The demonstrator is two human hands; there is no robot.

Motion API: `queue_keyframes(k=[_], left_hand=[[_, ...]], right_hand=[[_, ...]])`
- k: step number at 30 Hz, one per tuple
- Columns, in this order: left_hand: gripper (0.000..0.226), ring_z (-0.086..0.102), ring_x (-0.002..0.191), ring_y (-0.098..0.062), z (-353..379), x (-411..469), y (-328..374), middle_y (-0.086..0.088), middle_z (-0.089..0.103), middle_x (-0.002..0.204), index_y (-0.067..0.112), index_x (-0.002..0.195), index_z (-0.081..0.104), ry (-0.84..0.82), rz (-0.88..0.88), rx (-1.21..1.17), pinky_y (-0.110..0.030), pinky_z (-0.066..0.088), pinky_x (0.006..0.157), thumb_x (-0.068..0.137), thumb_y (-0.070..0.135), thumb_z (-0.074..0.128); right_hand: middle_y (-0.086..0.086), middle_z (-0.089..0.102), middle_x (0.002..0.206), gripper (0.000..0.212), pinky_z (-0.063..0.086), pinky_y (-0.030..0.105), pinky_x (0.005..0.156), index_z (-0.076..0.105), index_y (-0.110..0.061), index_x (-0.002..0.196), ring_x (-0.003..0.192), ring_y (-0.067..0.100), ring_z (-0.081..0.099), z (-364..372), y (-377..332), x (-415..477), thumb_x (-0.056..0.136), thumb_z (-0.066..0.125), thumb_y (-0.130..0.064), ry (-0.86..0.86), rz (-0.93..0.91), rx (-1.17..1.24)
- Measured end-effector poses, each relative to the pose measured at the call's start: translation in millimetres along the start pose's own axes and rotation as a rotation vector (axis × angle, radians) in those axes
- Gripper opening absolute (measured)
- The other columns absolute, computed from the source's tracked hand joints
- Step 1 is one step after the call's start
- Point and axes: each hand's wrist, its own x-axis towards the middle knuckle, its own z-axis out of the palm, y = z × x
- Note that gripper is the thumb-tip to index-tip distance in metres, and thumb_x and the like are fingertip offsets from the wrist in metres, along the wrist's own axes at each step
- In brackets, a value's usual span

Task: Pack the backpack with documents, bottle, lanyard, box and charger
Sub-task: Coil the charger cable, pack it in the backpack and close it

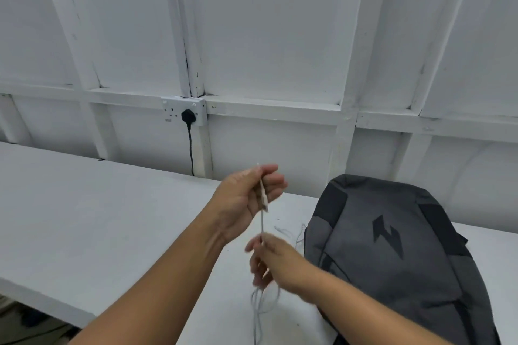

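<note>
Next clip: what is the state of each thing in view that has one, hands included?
left hand: grips the upper end of the charger cable.
right hand: blurred, pinches the cable lower down.
charger cable: taut between both hands, loops hanging below.
backpack: lies front-up on the table; no opening visible.
wall socket: black plug in its right outlet.

The right hand [276, 258] is smeared by motion, so its fingers' hold on the white cable [262, 223] cannot be made out. The cable's loops below it blur and run off the bottom edge. The backpack [392, 246] is cut off at the bottom, its near left corner hidden behind the right forearm [364, 297]. The black lead [191, 148] vanishes behind the table [98, 204].
</note>
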Motion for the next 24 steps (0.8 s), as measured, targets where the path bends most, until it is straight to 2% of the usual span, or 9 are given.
queue_keyframes(k=[3, 6, 10, 12, 16, 18, 20, 22, 24], left_hand=[[0.023, 0.075, 0.095, -0.022, -7, 13, 12, -0.011, 0.078, 0.096, 0.003, 0.111, 0.066, 0.006, 0.171, 0.257, -0.028, 0.06, 0.086, 0.106, 0.008, 0.044], [0.024, 0.073, 0.088, -0.01, -20, 16, 7, -0.007, 0.076, 0.098, 0.008, 0.106, 0.069, 0.013, 0.292, 0.764, -0.019, 0.054, 0.076, 0.105, 0.003, 0.045], [0.025, 0.067, 0.077, -0.008, -44, 11, -4, 0.005, 0.075, 0.094, 0.01, 0.1, 0.07, -0.114, 0.237, 1.099, -0.02, 0.052, 0.072, 0.105, 0.007, 0.046], [0.029, 0.061, 0.072, -0.006, -51, 3, -6, 0.015, 0.069, 0.086, 0.012, 0.095, 0.071, -0.194, 0.166, 1.152, -0.021, 0.049, 0.069, 0.106, 0.014, 0.044], [0.052, 0.055, 0.067, -0.012, -49, -14, -17, 0.001, 0.066, 0.075, 0.006, 0.094, 0.07, -0.311, -0.069, 1.039, -0.023, 0.046, 0.065, 0.11, 0.036, 0.031], [0.052, 0.048, 0.061, -0.013, -47, -22, -23, -0.002, 0.057, 0.068, 0.007, 0.087, 0.067, -0.283, -0.103, 0.899, -0.022, 0.041, 0.061, 0.11, 0.037, 0.031], [0.045, 0.04, 0.058, -0.014, -48, -28, -27, -0.001, 0.05, 0.064, 0.013, 0.081, 0.062, -0.243, -0.124, 0.709, -0.024, 0.034, 0.06, 0.11, 0.034, 0.035], [0.038, 0.041, 0.059, -0.015, -49, -32, -27, -0.003, 0.051, 0.064, 0.014, 0.079, 0.063, -0.221, -0.149, 0.455, -0.026, 0.036, 0.061, 0.105, 0.034, 0.044], [0.033, 0.052, 0.061, -0.017, -45, -34, -21, -0.006, 0.061, 0.069, 0.013, 0.08, 0.068, -0.232, -0.12, 0.22, -0.026, 0.044, 0.063, 0.1, 0.031, 0.047]], right_hand=[[0.003, 0.057, 0.072, 0.023, 0.055, 0.032, 0.059, 0.054, -0.013, 0.107, 0.059, 0.015, 0.061, 21, -3, -20, 0.108, 0.034, -0.024, -0.154, 0.131, -0.018], [-0.001, 0.053, 0.07, 0.024, 0.051, 0.028, 0.057, 0.058, -0.017, 0.106, 0.056, 0.01, 0.056, 18, -27, -30, 0.106, 0.036, -0.026, -0.107, 0.12, -0.137], [-0.004, 0.059, 0.064, 0.022, 0.058, 0.045, 0.069, 0.063, -0.023, 0.092, 0.06, 0.016, 0.066, -15, -53, -30, 0.103, 0.046, -0.03, 0.061, 0.013, -0.297], [-0.002, 0.065, 0.061, 0.022, 0.06, 0.046, 0.075, 0.066, -0.021, 0.089, 0.065, 0.022, 0.073, -34, -68, -28, 0.101, 0.053, -0.034, 0.125, -0.012, -0.383], [-0.002, 0.07, 0.084, 0.026, 0.054, 0.036, 0.068, 0.067, -0.016, 0.087, 0.075, 0.014, 0.068, -61, -100, -14, 0.099, 0.057, -0.036, 0.104, -0.112, -0.878], [-0.007, 0.058, 0.093, 0.021, 0.046, 0.034, 0.073, 0.067, -0.021, 0.093, 0.082, 0.017, 0.058, -68, -110, -3, 0.101, 0.055, -0.037, 0.076, -0.131, -1.163], [-0.009, 0.05, 0.098, 0.018, 0.042, 0.035, 0.082, 0.065, -0.028, 0.098, 0.083, 0.016, 0.053, -76, -117, 6, 0.103, 0.049, -0.036, 0.097, -0.173, -1.295], [-0.008, 0.052, 0.101, 0.02, 0.043, 0.035, 0.084, 0.065, -0.028, 0.104, 0.084, 0.016, 0.054, -78, -117, 13, 0.105, 0.045, -0.033, 0.108, -0.262, -1.231], [-0.007, 0.059, 0.094, 0.019, 0.05, 0.035, 0.079, 0.064, -0.024, 0.101, 0.081, 0.013, 0.062, -72, -101, 23, 0.105, 0.046, -0.027, 0.089, -0.306, -0.896]])
